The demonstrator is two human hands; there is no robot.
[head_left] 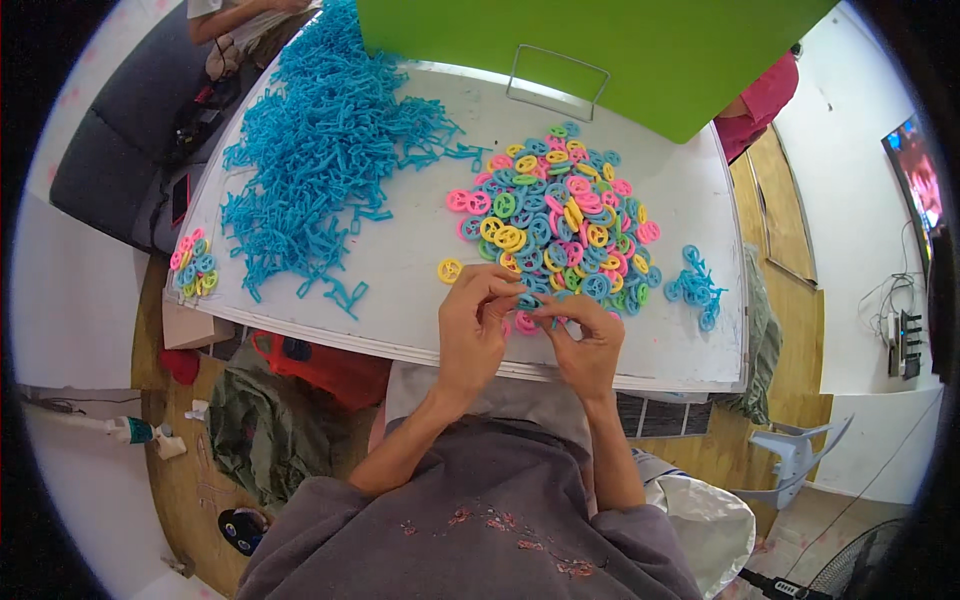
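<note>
Both of my hands meet over the near edge of a pile of small plastic wheels in pink, yellow, blue and green. My left hand pinches a small blue plastic piece between thumb and fingertips. From the other side, the fingertips of my right hand close on the same piece. Fingers cover much of it, so its exact kind cannot be made out. A large heap of thin blue plastic pieces lies to the left. On the right sits a small group of blue pieces with round ends.
A green box with a wire handle stands at the table's far side. Several coloured wheels are gathered at the left corner of the white table. Parts of other people show beyond the table. A fan stands at lower right.
</note>
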